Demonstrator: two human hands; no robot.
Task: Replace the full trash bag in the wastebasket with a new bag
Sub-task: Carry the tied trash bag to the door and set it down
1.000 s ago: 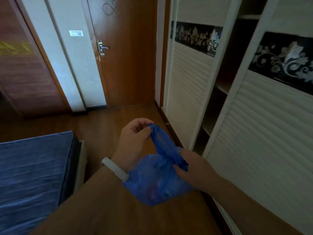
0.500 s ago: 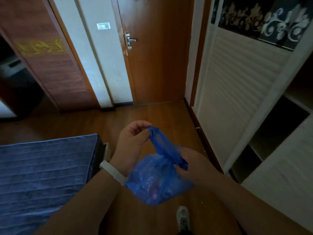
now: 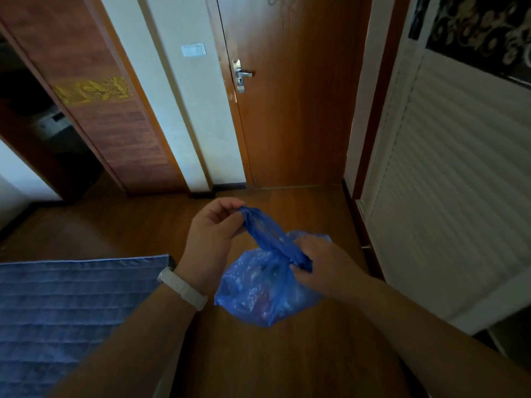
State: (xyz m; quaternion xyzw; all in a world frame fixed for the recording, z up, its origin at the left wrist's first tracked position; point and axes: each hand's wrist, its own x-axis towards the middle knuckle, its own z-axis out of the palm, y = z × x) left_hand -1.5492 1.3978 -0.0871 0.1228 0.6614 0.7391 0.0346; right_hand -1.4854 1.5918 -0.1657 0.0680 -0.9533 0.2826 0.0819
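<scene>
A full blue plastic trash bag [image 3: 258, 294] hangs in the air in front of me, bulging with rubbish. Its neck is gathered into a twisted strip that runs up and to the left. My left hand [image 3: 214, 237], with a white band on the wrist, pinches the top end of that strip. My right hand [image 3: 319, 262] grips the neck lower down, just above the bulging part. No wastebasket and no new bag are in view.
A shut wooden door [image 3: 290, 90] with a metal handle stands straight ahead. A white slatted wardrobe [image 3: 448, 173] runs along the right. A blue quilted bed [image 3: 71, 317] fills the lower left. An open dark doorway [image 3: 31, 116] is at the far left. Wooden floor lies between.
My view has swung left: the wardrobe's open section has slid out to the right and the door is now central. Both hands keep the same hold on the bag.
</scene>
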